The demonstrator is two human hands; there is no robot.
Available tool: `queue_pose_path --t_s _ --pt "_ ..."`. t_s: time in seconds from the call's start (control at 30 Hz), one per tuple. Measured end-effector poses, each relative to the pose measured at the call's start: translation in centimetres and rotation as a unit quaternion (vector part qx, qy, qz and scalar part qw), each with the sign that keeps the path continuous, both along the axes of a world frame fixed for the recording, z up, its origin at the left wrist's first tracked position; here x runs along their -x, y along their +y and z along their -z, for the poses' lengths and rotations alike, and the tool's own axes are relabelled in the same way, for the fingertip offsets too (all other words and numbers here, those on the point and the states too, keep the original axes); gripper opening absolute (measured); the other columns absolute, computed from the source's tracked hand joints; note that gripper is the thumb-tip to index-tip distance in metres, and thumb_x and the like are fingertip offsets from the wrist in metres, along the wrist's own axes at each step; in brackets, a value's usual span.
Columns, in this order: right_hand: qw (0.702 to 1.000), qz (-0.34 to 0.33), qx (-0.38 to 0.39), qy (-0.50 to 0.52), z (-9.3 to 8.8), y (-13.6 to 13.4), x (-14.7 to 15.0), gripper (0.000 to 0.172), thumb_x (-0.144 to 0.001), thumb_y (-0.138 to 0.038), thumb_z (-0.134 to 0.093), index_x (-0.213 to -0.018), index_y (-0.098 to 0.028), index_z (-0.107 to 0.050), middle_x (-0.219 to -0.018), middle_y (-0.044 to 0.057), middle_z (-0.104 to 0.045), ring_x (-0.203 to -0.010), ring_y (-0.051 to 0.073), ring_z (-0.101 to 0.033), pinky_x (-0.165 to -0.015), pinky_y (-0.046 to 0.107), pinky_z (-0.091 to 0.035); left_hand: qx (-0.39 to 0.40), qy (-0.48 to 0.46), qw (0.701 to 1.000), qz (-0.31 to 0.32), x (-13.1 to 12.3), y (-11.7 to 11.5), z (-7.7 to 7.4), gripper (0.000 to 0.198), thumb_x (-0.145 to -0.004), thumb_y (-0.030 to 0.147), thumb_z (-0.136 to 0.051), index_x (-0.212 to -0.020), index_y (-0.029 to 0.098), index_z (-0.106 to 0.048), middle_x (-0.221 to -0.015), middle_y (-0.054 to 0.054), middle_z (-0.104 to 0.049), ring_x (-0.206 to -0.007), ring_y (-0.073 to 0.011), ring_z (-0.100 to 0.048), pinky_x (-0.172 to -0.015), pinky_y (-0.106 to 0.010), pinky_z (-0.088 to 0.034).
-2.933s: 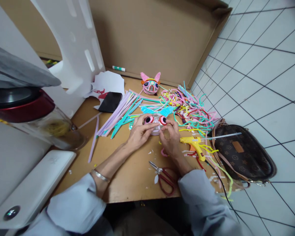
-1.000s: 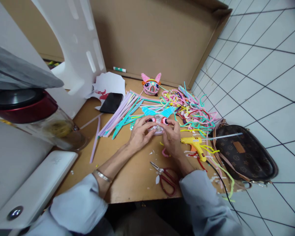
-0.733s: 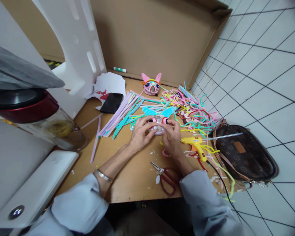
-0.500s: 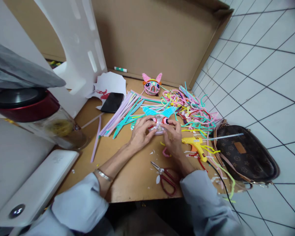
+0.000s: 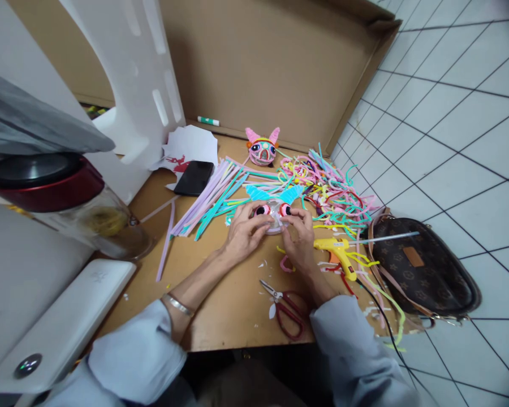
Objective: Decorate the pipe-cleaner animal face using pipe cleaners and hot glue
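Between my two hands is a clear round craft animal head (image 5: 275, 225) with blue fuzzy ears (image 5: 291, 194) and two black eyes (image 5: 285, 210) ringed in pink and red. My left hand (image 5: 245, 230) grips its left side, fingers at the left eye. On the other side my right hand (image 5: 300, 230) pinches it near the right eye. Red-handled scissors (image 5: 289, 314) lie on the table below my hands. A yellow hot glue gun (image 5: 338, 251) with a glue stick in it rests just right of my right hand.
A finished-looking pink-eared head (image 5: 262, 151) sits at the back. Pipe cleaners lie in a bundle (image 5: 212, 198) and a tangled heap (image 5: 331, 192). A phone (image 5: 194, 178), a glass bottle (image 5: 106, 220) and a white lamp (image 5: 63, 322) are left; a brown bag (image 5: 424, 265) is right.
The fingers of both hands have shifted slightly on the head, and more of its eyes shows now. The things on the table stay where they were.
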State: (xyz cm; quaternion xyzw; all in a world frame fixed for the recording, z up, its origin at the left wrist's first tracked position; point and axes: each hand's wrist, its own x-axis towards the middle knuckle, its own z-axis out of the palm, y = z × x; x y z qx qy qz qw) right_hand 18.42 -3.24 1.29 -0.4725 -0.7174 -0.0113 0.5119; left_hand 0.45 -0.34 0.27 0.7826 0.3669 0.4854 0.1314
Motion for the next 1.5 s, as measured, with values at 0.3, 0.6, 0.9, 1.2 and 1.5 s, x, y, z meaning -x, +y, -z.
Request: queue_pose_path --t_s 0.3,0.6,0.9,1.2,1.5 --pt "1.000 -0.007 0.020 0.020 0.12 0.13 -0.22 0.015 -0.087 -0.019 -0.060 -0.101 -0.023 -0.063 -0.111 0.009 -0.060 -0.109 0.024 -0.059 -0.092 0.043 -0.054 -0.026 0.036 0.999 0.019 0.19 0.20 0.21 0.035 -0.098 0.022 -0.051 -0.121 0.036 -0.074 -0.137 -0.009 -0.055 -0.122 -0.0242 -0.051 -0.101 -0.044 -0.048" --pt "0.998 -0.007 0.032 0.055 -0.25 0.16 -0.17 0.015 -0.083 -0.021 -0.061 -0.097 -0.024 -0.060 -0.107 0.008 -0.061 -0.104 0.024 -0.060 -0.088 0.041 -0.053 -0.065 0.047 0.997 0.015 0.15 0.55 0.73 0.039 -0.096 0.017 -0.052 -0.120 0.037 -0.074 -0.138 -0.009 -0.053 -0.119 -0.0252 -0.050 -0.099 -0.044 -0.048" --pt "0.976 0.090 0.079 0.181 -0.36 0.46 -0.37 0.024 -0.089 -0.042 -0.056 -0.074 -0.023 -0.053 -0.069 -0.003 -0.054 -0.065 0.014 -0.050 -0.065 0.029 -0.045 -0.056 0.049 0.997 0.016 0.18 0.45 0.33 0.038 -0.096 0.017 -0.052 -0.119 0.037 -0.075 -0.137 -0.009 -0.054 -0.120 -0.0252 -0.050 -0.100 -0.045 -0.046" --pt "0.983 0.070 0.082 0.152 -0.03 0.47 -0.57 0.016 -0.088 -0.037 -0.056 -0.082 -0.023 -0.061 -0.076 0.001 -0.065 -0.071 0.018 -0.059 -0.071 0.033 -0.050 -0.055 0.039 0.998 0.018 0.13 0.66 0.16 0.035 -0.097 0.020 -0.053 -0.119 0.036 -0.075 -0.133 -0.009 -0.056 -0.121 -0.0250 -0.051 -0.102 -0.045 -0.044" --pt "0.996 0.038 0.024 0.071 -0.17 0.76 -0.63 0.032 -0.085 -0.042 -0.068 -0.108 -0.024 -0.056 -0.111 0.008 -0.061 -0.111 0.026 -0.058 -0.095 0.045 -0.050 -0.050 0.031 0.998 0.030 0.11 0.48 0.23 0.033 -0.097 0.022 -0.053 -0.116 0.035 -0.076 -0.137 -0.009 -0.055 -0.122 -0.0255 -0.051 -0.102 -0.045 -0.046"
